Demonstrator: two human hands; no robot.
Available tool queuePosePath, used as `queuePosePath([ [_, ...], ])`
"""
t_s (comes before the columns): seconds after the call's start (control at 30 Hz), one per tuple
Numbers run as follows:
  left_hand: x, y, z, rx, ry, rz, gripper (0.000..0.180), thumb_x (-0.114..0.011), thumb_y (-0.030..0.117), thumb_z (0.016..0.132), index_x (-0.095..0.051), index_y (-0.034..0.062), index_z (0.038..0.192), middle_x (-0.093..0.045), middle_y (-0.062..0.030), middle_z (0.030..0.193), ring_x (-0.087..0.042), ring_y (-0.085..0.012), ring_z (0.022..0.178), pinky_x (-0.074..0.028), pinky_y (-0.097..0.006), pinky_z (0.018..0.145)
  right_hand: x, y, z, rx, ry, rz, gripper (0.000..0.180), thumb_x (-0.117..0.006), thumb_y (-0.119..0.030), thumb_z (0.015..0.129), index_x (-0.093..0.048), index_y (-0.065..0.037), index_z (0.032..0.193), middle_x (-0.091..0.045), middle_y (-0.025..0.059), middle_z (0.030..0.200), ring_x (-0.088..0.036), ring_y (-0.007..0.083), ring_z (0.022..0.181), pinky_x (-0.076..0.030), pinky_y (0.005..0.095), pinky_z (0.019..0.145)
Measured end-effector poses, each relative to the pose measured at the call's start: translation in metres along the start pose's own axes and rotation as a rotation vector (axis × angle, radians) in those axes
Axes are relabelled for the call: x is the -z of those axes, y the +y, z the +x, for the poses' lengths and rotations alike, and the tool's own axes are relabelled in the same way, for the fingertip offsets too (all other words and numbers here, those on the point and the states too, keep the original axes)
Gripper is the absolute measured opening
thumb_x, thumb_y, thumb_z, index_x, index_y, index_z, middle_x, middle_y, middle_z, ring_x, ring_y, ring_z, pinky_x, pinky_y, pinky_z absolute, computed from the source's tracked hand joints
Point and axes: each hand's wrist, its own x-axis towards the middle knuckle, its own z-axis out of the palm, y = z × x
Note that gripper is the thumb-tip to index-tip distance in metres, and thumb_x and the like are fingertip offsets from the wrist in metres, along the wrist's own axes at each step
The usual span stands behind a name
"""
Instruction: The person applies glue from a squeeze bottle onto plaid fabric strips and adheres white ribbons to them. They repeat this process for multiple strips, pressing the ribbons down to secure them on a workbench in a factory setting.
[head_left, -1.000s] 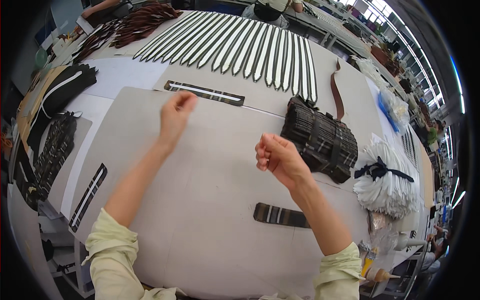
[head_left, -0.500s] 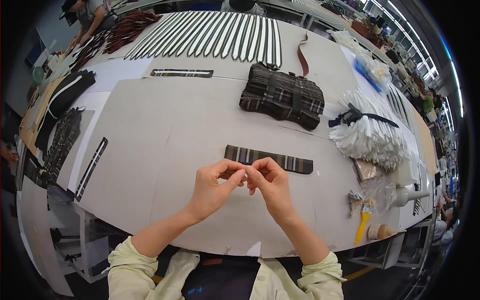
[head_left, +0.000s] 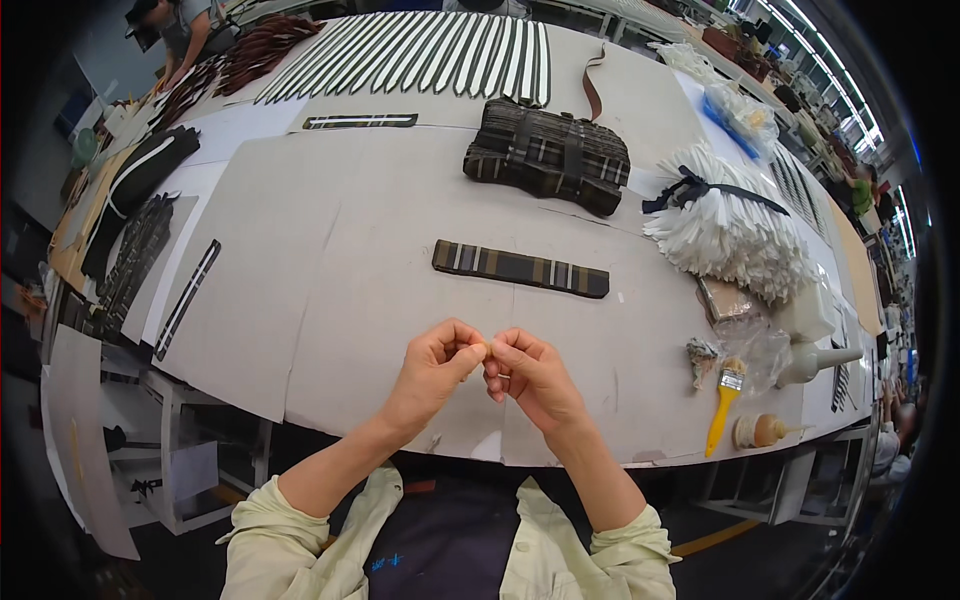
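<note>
My left hand [head_left: 437,370] and my right hand [head_left: 532,378] meet fingertip to fingertip above the near middle of the table. Thumb and forefinger are pinched on each; whatever sits between them, if anything, is too small to make out. Just beyond the hands lies a dark plaid fabric strip [head_left: 520,268], flat and apart from them. Farther back rests a tied bundle of plaid strips [head_left: 547,157]. To its right stands a bundle of white strips [head_left: 730,225] bound with a dark band.
A yellow-handled brush [head_left: 723,412], a small glue bottle [head_left: 762,431] and a white squeeze bottle [head_left: 810,362] lie at the right. White-centred strips [head_left: 420,55] line the far edge. Single strips lie at the left [head_left: 188,299] and back [head_left: 360,121]. Another person [head_left: 190,35] works at far left.
The view has shifted, so the table's things sit higher in the picture. My pinched hands now appear nearer the table's front edge, clear of the plaid strip they partly overlapped.
</note>
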Motion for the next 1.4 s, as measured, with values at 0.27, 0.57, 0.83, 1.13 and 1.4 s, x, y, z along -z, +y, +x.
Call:
queuePosePath([
  [0.27,0.033,-0.016,-0.015,0.112,0.036,-0.149,0.015,-0.055,0.014,0.099,-0.064,0.0025,0.103,-0.065,-0.0028,0.084,-0.061,-0.0088,0.077,-0.050,-0.025,0.073,0.022,0.000,0.020,0.216,0.145,-0.485,0.016,-0.061,-0.018,0.095,-0.060,-0.003,0.090,-0.060,0.0036,0.080,-0.057,0.0120,0.068,-0.047,0.0275,0.060],
  [0.57,0.072,-0.033,-0.013,0.008,0.145,-0.051,0.019,-0.052,0.022,0.101,-0.058,0.0051,0.094,-0.061,-0.0036,0.084,-0.061,-0.0110,0.077,-0.051,-0.026,0.072,0.010,-0.018,0.151,0.714,0.198,-1.724,0.005,-0.061,-0.001,0.083,-0.060,0.004,0.085,-0.060,0.0162,0.087,-0.061,0.0312,0.086,-0.051,0.0414,0.071],
  [0.83,0.108,-0.022,0.006,-0.021,0.189,0.121,0.029,-0.053,0.028,0.102,-0.057,0.0046,0.085,-0.055,-0.0012,0.071,-0.052,-0.0097,0.063,-0.045,-0.026,0.059,0.008,-0.010,0.170,0.685,0.208,-1.714,0.004,-0.060,-0.001,0.077,-0.061,0.002,0.078,-0.061,0.0145,0.084,-0.062,0.0319,0.084,-0.051,0.0423,0.071],
  [1.13,0.064,-0.033,0.101,-0.659,0.119,1.199,0.010,-0.062,0.007,0.088,-0.060,0.0036,0.097,-0.063,-0.0100,0.100,-0.056,-0.0298,0.103,-0.041,-0.041,0.088,0.047,-0.021,0.159,0.592,0.305,-0.727,0.010,-0.063,-0.008,0.083,-0.069,-0.001,0.086,-0.069,0.0084,0.085,-0.064,0.0202,0.072,-0.050,0.0321,0.070],
  [1.4,0.047,-0.022,0.094,-0.694,0.317,1.120,0.013,-0.065,0.008,0.086,-0.060,0.0037,0.098,-0.062,-0.0077,0.097,-0.058,-0.0254,0.098,-0.042,-0.038,0.089,0.144,-0.127,-0.039,1.049,-0.001,0.327,0.053,-0.047,-0.018,0.085,-0.049,0.017,0.125,-0.055,0.0281,0.128,-0.044,0.0410,0.131,-0.033,0.0493,0.113],
])
